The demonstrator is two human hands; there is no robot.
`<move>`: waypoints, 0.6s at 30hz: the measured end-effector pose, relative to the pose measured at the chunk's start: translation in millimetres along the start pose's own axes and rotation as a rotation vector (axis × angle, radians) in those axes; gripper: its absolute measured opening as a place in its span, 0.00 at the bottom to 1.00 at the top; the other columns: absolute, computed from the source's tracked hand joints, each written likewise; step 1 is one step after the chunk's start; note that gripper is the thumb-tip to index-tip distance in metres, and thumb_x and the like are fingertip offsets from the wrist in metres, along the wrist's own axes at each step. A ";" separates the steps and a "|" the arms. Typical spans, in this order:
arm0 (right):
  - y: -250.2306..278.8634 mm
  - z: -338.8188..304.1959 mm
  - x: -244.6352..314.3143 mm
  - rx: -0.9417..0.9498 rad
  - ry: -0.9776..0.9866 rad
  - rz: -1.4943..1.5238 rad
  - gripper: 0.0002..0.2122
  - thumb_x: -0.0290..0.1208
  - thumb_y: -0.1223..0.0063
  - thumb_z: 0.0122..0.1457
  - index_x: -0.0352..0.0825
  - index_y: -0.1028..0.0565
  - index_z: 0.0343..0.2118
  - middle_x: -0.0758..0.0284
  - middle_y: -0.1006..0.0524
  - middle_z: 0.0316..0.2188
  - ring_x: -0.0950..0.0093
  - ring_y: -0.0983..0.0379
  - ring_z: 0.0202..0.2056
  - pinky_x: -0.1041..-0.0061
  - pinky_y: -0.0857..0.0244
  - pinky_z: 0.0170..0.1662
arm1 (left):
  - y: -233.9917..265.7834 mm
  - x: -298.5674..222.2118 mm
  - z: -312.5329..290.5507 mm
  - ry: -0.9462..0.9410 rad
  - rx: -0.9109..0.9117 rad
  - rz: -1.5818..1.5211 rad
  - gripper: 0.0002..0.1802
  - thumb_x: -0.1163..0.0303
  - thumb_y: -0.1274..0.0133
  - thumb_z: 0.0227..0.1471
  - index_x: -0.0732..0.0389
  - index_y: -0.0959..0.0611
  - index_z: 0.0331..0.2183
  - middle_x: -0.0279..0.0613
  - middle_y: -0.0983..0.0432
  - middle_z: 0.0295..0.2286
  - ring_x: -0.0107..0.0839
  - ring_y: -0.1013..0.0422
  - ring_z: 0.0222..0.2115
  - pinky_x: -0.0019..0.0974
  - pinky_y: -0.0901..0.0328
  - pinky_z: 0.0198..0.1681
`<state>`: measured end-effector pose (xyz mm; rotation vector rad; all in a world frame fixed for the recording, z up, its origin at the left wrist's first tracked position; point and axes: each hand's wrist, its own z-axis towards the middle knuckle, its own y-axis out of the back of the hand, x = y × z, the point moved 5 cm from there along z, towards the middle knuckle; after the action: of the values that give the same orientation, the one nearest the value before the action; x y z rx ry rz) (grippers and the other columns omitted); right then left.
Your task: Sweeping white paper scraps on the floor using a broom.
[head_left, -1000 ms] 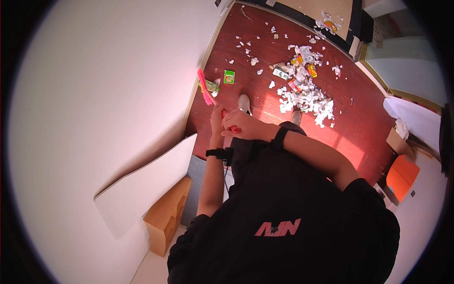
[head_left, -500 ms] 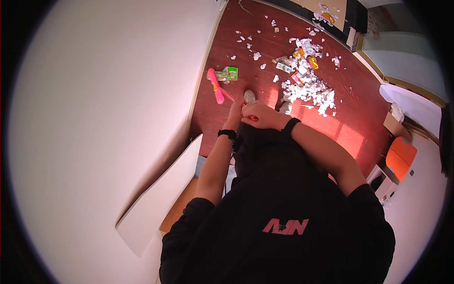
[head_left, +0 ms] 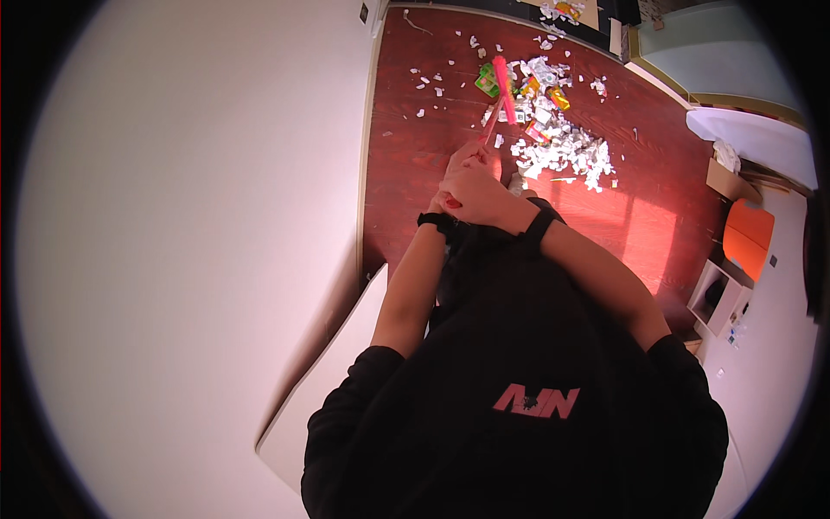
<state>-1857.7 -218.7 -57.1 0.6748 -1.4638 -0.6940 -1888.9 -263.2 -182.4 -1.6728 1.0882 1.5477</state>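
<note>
The left hand and right hand clasp the broom. Much litter lies heaped; stray scraps beside it lie ungathered on the floor.

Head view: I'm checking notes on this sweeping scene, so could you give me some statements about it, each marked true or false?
1. The left hand and the right hand both hold the broom handle. True.
2. The broom head is blue. False: it is pink.
3. White scraps lie heaped on the red floor. True.
4. The green packet is on the right side of the broom head. False: it shows mostly to its left.
5. A black band is on the right wrist. True.
6. The orange object is left of the heap. False: it is to the right.
</note>
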 end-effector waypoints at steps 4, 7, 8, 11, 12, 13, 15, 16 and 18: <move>17.0 10.9 12.3 0.029 0.061 0.183 0.09 0.35 0.43 0.46 0.34 0.20 0.25 0.56 0.22 0.25 0.57 0.25 0.32 0.58 0.35 0.37 | 15.2 -34.0 4.0 -0.081 -0.043 0.057 0.06 0.70 0.46 0.46 0.59 0.24 0.30 0.40 0.27 0.28 0.39 0.31 0.32 0.39 0.37 0.37; 34.7 18.3 18.1 0.012 0.072 0.241 0.09 0.35 0.44 0.50 0.34 0.20 0.25 0.57 0.22 0.24 0.57 0.24 0.31 0.60 0.33 0.36 | 26.9 -44.6 12.8 -0.105 -0.089 0.107 0.07 0.70 0.46 0.46 0.59 0.24 0.30 0.40 0.27 0.28 0.39 0.31 0.32 0.39 0.38 0.38; 38.1 22.2 17.4 0.019 0.052 0.246 0.09 0.35 0.44 0.52 0.33 0.20 0.25 0.58 0.22 0.24 0.57 0.24 0.30 0.61 0.33 0.35 | 31.7 -46.5 14.7 -0.151 -0.095 0.120 0.07 0.70 0.46 0.46 0.59 0.24 0.31 0.40 0.26 0.28 0.39 0.31 0.32 0.39 0.38 0.38; 41.9 34.6 6.3 -0.024 -0.007 0.428 0.11 0.36 0.45 0.56 0.33 0.22 0.24 0.59 0.23 0.24 0.58 0.25 0.30 0.60 0.34 0.35 | 56.6 -27.8 16.6 -0.030 -0.203 0.218 0.08 0.70 0.46 0.45 0.58 0.24 0.31 0.40 0.26 0.29 0.40 0.31 0.33 0.39 0.38 0.40; 38.1 39.9 1.0 -0.007 0.000 0.495 0.11 0.36 0.45 0.56 0.33 0.23 0.23 0.59 0.23 0.23 0.58 0.26 0.29 0.60 0.35 0.35 | 66.0 -20.0 16.8 -0.018 -0.237 0.273 0.09 0.70 0.46 0.45 0.59 0.24 0.32 0.41 0.26 0.30 0.42 0.31 0.34 0.40 0.38 0.39; 32.4 48.0 -6.3 0.010 0.009 0.565 0.11 0.36 0.45 0.56 0.33 0.24 0.23 0.59 0.24 0.23 0.58 0.26 0.28 0.60 0.35 0.34 | 77.1 -11.3 16.7 -0.002 -0.275 0.333 0.11 0.70 0.45 0.44 0.59 0.24 0.33 0.43 0.26 0.30 0.44 0.31 0.34 0.41 0.37 0.39; 20.4 68.1 -25.7 0.023 0.090 0.612 0.12 0.36 0.45 0.56 0.33 0.26 0.22 0.59 0.25 0.22 0.58 0.28 0.27 0.59 0.36 0.34 | 89.8 5.5 16.1 0.018 -0.330 0.459 0.13 0.69 0.44 0.44 0.60 0.24 0.35 0.45 0.26 0.32 0.47 0.31 0.36 0.44 0.37 0.39; 14.3 81.0 -35.5 0.014 0.162 0.590 0.13 0.37 0.44 0.56 0.33 0.27 0.21 0.59 0.25 0.22 0.58 0.28 0.27 0.59 0.37 0.34 | 94.6 11.9 15.9 0.022 -0.344 0.526 0.14 0.68 0.43 0.44 0.60 0.25 0.36 0.47 0.26 0.33 0.48 0.31 0.36 0.45 0.36 0.40; 2.9 98.5 -56.0 0.018 0.228 0.562 0.13 0.37 0.44 0.56 0.34 0.28 0.21 0.60 0.26 0.21 0.58 0.30 0.26 0.60 0.37 0.35 | 104.8 22.0 25.1 0.023 -0.354 0.575 0.17 0.68 0.42 0.44 0.61 0.25 0.37 0.49 0.26 0.34 0.50 0.30 0.38 0.47 0.35 0.41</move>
<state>-1955.7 -172.6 -90.5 0.3139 -1.3590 -0.1618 -1993.0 -295.3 -197.4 -1.6859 1.4620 2.1918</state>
